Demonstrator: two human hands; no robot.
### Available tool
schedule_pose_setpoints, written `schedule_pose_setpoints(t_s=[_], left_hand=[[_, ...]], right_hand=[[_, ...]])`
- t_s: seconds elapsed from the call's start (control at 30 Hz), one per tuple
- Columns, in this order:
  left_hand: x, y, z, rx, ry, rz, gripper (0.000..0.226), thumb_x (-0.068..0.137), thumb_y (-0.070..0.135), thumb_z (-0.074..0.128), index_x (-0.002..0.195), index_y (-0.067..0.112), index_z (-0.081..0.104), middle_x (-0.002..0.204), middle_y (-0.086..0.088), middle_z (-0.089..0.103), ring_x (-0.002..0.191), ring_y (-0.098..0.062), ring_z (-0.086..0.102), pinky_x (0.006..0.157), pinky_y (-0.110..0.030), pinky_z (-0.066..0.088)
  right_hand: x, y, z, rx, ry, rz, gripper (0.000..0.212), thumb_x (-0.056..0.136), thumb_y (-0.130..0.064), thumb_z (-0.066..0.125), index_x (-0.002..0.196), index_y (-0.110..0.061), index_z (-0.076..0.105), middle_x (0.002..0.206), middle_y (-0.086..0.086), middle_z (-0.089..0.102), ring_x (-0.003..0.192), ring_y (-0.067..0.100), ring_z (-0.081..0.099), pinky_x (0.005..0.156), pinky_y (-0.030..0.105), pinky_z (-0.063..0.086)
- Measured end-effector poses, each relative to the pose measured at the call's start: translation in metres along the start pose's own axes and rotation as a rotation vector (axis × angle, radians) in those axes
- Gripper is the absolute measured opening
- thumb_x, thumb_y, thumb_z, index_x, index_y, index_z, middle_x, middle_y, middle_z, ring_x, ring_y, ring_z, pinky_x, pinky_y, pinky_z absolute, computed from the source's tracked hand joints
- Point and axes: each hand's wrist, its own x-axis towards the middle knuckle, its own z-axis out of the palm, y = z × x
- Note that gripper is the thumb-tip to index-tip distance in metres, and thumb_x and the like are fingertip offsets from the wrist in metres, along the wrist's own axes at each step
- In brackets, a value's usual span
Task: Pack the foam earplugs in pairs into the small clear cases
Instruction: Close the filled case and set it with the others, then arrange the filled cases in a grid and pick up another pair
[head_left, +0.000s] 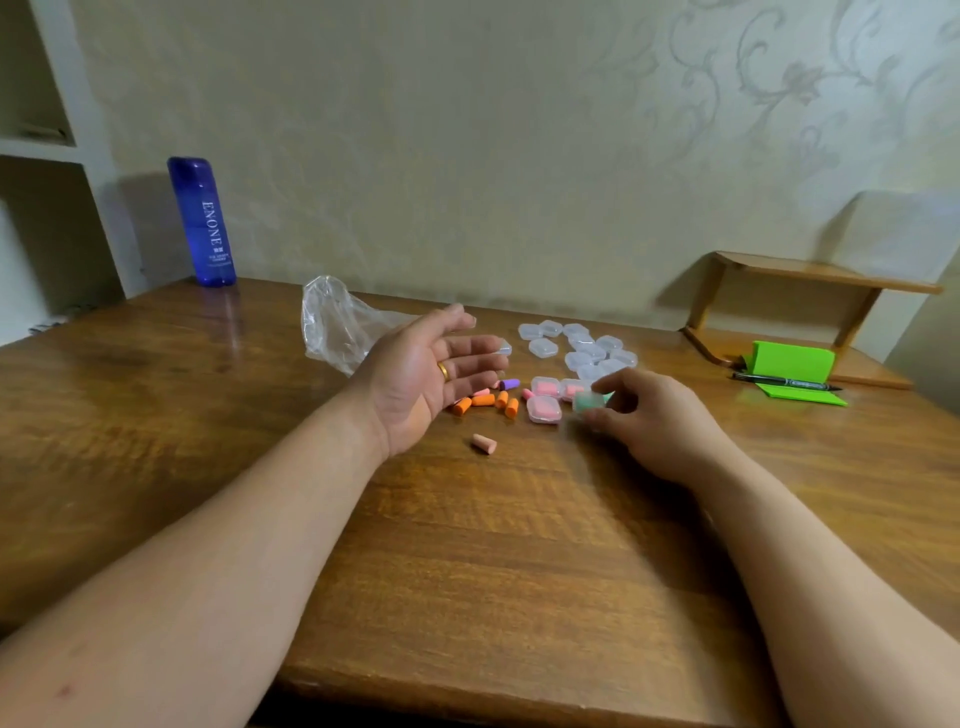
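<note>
My right hand (641, 415) pinches the small clear plastic case (588, 401), light and slick I'd judge, best held by its sides; left hand (431, 371) slack.

Wooden table (156, 389) — glossy brown. Pale floral-patterned wall (519, 156) behind. White shelving (47, 150) left — small wooden rack (810, 280) right.

The room is rather dim, with warm yellowish light. The wooden table (519, 545) shows soft glare in front of the blue bottle (202, 223) (its reflection lies there). The bottle throws a shadow on the wall (467, 156) to its left. The right hand (649, 421) and the green case (589, 401) it pinches are slightly blurred; straight lines bend toward the edges.
</note>
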Motion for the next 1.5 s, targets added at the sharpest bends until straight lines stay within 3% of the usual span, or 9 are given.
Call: schedule_pose_setpoints(t_s=[0.27,0.43,0.63,0.73,0.9,1.1,1.23,1.37,1.5], left_hand=[[0.000,0.000,0.000,0.034,0.010,0.000,0.035,0.109,0.028,0.057,0.134,0.003,0.057,0.106,-0.021,0.077,0.093,-0.030,0.077,0.079,-0.037,0.065],[0.000,0.001,0.001,0.031,0.018,0.004,0.037,0.109,0.028,0.056,0.135,0.003,0.057,0.108,-0.021,0.076,0.091,-0.029,0.078,0.078,-0.037,0.065],[-0.001,0.002,0.001,0.042,0.020,0.005,0.031,0.109,0.029,0.056,0.129,0.006,0.060,0.105,-0.018,0.077,0.088,-0.026,0.077,0.071,-0.033,0.065],[0.001,0.000,0.000,0.114,0.050,0.029,0.022,0.112,0.024,0.051,0.117,0.007,0.065,0.098,-0.013,0.078,0.084,-0.024,0.075,0.065,-0.029,0.061],[0.002,0.000,-0.002,0.184,0.166,0.073,0.024,0.112,0.021,0.045,0.095,0.014,0.059,0.078,-0.007,0.072,0.068,-0.019,0.066,0.057,-0.028,0.048],[0.002,-0.001,-0.002,0.208,0.223,0.102,0.035,0.112,0.028,0.047,0.079,0.017,0.053,0.065,-0.003,0.060,0.055,-0.017,0.051,0.052,-0.030,0.031],[0.006,-0.002,-0.006,0.264,0.211,0.144,0.050,0.114,0.039,0.044,0.068,0.021,0.046,0.058,-0.001,0.045,0.052,-0.017,0.038,0.050,-0.031,0.027],[0.009,-0.003,-0.007,0.306,0.209,0.173,0.056,0.114,0.047,0.041,0.063,0.024,0.041,0.057,-0.001,0.034,0.049,-0.016,0.031,0.049,-0.030,0.027],[0.011,-0.005,-0.005,0.306,0.204,0.196,0.059,0.114,0.050,0.040,0.061,0.024,0.039,0.057,-0.002,0.031,0.047,-0.017,0.029,0.047,-0.030,0.025]], right_hand=[[0.002,-0.007,0.005,-0.063,-0.065,-0.026,0.043,0.095,-0.046,0.076,0.133,-0.028,0.068,0.104,-0.012,0.066,0.093,0.007,0.060,0.068,0.017,0.041],[0.000,-0.008,0.004,0.042,-0.043,0.042,0.048,0.097,-0.049,0.072,0.139,-0.029,0.062,0.114,-0.007,0.069,0.100,0.011,0.064,0.081,0.029,0.048],[0.000,-0.010,0.004,0.083,0.027,0.068,0.034,0.101,-0.043,0.067,0.132,-0.029,0.065,0.110,-0.006,0.068,0.095,0.008,0.064,0.079,0.030,0.053],[0.000,-0.011,0.005,0.110,0.081,0.061,0.024,0.100,-0.040,0.068,0.120,-0.027,0.067,0.106,-0.008,0.068,0.094,0.008,0.063,0.083,0.033,0.055],[-0.004,-0.017,0.005,0.178,0.175,0.042,0.005,0.100,-0.030,0.068,0.098,-0.027,0.065,0.094,-0.011,0.067,0.087,0.007,0.062,0.068,0.023,0.046],[-0.002,-0.026,0.008,0.232,0.195,0.009,0.006,0.103,-0.030,0.066,0.098,-0.027,0.068,0.094,-0.011,0.069,0.088,0.007,0.063,0.074,0.029,0.050],[0.012,-0.035,-0.003,0.281,0.244,0.004,0.011,0.107,-0.026,0.061,0.106,-0.023,0.072,0.094,-0.008,0.072,0.085,0.011,0.065,0.065,0.025,0.046],[0.039,-0.034,-0.018,0.376,0.274,0.091,0.027,0.110,-0.017,0.050,0.125,-0.018,0.073,0.096,-0.002,0.075,0.089,0.024,0.071,0.074,0.040,0.060],[0.066,-0.028,-0.013,0.226,0.178,0.127,0.033,0.108,-0.010,0.050,0.133,-0.019,0.069,0.112,0.000,0.075,0.083,0.018,0.070,0.064,0.033,0.059]])
